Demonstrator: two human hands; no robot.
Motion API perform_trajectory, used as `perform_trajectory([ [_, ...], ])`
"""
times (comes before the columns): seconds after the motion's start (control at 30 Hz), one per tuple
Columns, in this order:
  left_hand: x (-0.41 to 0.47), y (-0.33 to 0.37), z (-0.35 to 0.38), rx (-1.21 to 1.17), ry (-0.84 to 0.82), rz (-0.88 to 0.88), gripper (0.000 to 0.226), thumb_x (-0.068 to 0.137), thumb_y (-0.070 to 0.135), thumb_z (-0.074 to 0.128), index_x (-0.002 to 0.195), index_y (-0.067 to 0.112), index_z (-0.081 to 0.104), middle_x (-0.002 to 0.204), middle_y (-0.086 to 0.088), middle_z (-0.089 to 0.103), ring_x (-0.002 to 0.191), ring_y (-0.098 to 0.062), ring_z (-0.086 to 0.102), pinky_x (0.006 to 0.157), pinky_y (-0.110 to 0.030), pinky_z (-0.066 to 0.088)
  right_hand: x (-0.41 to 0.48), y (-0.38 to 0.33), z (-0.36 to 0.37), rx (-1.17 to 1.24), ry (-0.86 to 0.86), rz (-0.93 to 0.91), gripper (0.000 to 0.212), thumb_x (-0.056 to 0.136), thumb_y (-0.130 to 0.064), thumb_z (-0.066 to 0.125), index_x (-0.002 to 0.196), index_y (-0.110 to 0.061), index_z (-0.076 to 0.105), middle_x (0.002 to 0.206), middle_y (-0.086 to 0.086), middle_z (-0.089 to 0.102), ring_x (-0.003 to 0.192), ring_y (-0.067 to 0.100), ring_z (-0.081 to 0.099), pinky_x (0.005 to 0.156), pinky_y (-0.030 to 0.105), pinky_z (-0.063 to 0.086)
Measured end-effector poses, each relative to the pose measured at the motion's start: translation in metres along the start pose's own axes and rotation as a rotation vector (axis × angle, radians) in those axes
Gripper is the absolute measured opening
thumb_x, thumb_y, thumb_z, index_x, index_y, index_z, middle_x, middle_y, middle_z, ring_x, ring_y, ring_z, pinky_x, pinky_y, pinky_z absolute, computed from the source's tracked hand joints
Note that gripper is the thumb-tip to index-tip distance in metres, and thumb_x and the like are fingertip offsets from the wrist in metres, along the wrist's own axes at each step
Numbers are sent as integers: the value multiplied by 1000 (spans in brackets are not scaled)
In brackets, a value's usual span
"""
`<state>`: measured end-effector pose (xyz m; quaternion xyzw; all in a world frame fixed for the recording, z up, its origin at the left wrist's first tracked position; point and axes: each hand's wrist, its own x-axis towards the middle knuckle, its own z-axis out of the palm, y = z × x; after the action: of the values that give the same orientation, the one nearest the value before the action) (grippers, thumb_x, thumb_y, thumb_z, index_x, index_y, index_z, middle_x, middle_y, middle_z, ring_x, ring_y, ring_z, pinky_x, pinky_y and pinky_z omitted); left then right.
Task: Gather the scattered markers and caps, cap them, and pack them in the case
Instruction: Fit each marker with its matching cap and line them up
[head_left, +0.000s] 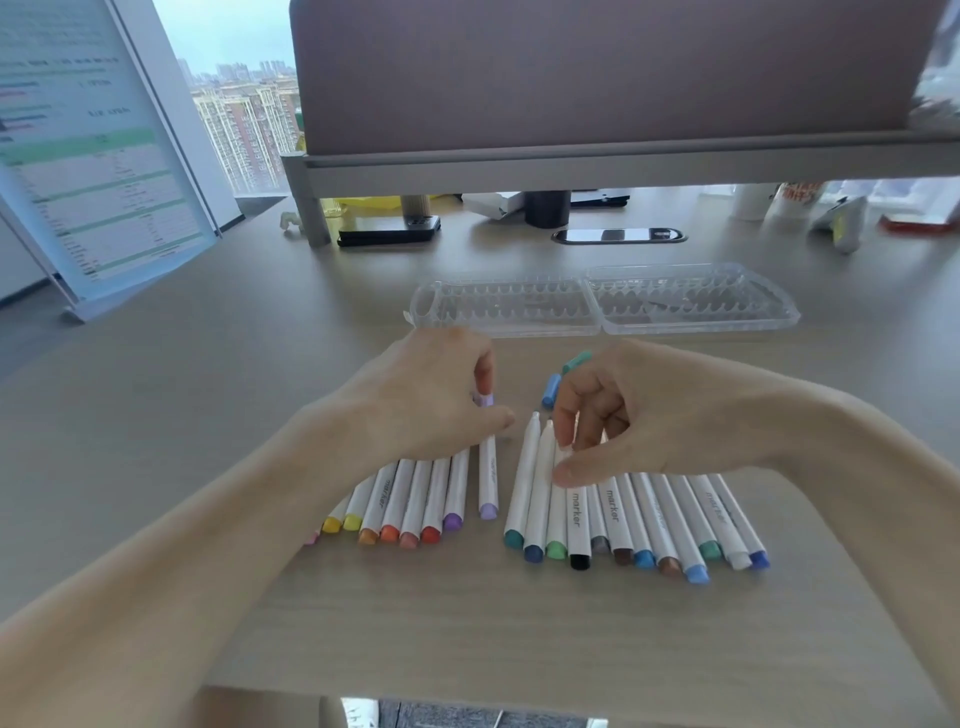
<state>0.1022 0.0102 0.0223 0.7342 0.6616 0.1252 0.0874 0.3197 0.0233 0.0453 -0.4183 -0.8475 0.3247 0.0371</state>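
Two rows of white markers with coloured ends lie on the desk. The left row (405, 499) has yellow, orange, red and purple ends. The right row (639, 519) has green, blue, black and brown ends. A lilac marker (488, 475) lies between them, and my left hand (431, 395) pinches its lilac cap end. My right hand (613, 415) has curled fingers touching the uncapped tops of the right row. A blue cap (550, 391) and a teal cap (576, 361) lie loose behind it. The clear plastic case (602, 304) lies open beyond the hands.
A document stand (98, 150) rises at the left. A monitor shelf (571, 161) spans the back, with a black phone (389, 231), a dark cup (546, 209) and packets beneath it. The desk's front edge (467, 693) is close below the markers.
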Motion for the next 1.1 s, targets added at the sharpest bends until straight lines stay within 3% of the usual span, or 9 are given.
perform_trajectory([
  [0.27, -7, -7, -2, -13, -22, 3, 23, 86, 46, 76, 89, 34, 57, 81, 14, 62, 74, -3, 59, 61, -23, 42, 11, 7, 3, -40, 40, 1, 21, 80, -38, 85, 89, -30, 69, 81, -12, 75, 57, -2, 55, 64, 23, 46],
  [0.43, -8, -1, -6, -36, -21, 20, 20, 89, 46, 73, 82, 29, 64, 73, 12, 62, 64, -1, 56, 55, -18, 36, 16, 6, -3, 41, 82, -5, 13, 89, -39, 75, 88, -26, 72, 77, -7, 76, 65, 9, 68, 70, 29, 54],
  [0.57, -3, 7, -1, 10, -93, 6, 38, 90, 48, 69, 71, 15, 71, 64, 0, 67, 59, -12, 61, 54, -25, 47, 27, 8, -11, 142, 175, 55, 20, 98, -32, 67, 87, -16, 75, 74, 1, 77, 61, 13, 63, 67, 32, 52],
  [0.63, 0, 11, 3, 30, -136, -23, 45, 89, 48, 68, 65, 9, 66, 57, -2, 59, 57, -19, 57, 56, -32, 47, 32, 9, -11, 134, 187, 62, 22, 100, -29, 65, 88, -13, 75, 75, 5, 77, 61, 18, 61, 65, 34, 51],
  [0.7, 2, 14, 6, 36, -124, -45, 45, 87, 44, 69, 55, 15, 56, 45, 8, 48, 53, -15, 52, 54, -29, 42, 34, 10, -8, 150, 175, 54, 22, 101, -26, 64, 89, -11, 74, 72, 4, 76, 59, 19, 58, 60, 34, 48],
  [0.87, 4, 21, 8, 36, -116, -80, 47, 86, 41, 69, 51, 21, 45, 42, 10, 39, 48, -14, 45, 53, -26, 36, 38, 19, -4, 272, 270, 58, 21, 101, -27, 64, 88, -14, 74, 63, -4, 69, 56, 12, 54, 57, 23, 47],
  [0.97, 7, 22, 8, 32, -128, -106, 50, 86, 47, 70, 50, 21, 45, 33, 10, 37, 45, -12, 42, 51, -24, 34, 40, 24, -6, 438, 368, 83, 30, 104, -25, 58, 83, -11, 73, 64, -1, 66, 47, 6, 48, 41, 11, 34],
  [1.1, 13, 23, 1, -90, -101, -131, 50, 83, 45, 70, 47, 18, 48, 34, 12, 36, 37, -7, 35, 44, -22, 31, 39, 26, -8, 550, 390, 126, 38, 107, -30, 52, 80, -11, 71, 63, 0, 65, 43, 7, 41, 37, 15, 29],
])
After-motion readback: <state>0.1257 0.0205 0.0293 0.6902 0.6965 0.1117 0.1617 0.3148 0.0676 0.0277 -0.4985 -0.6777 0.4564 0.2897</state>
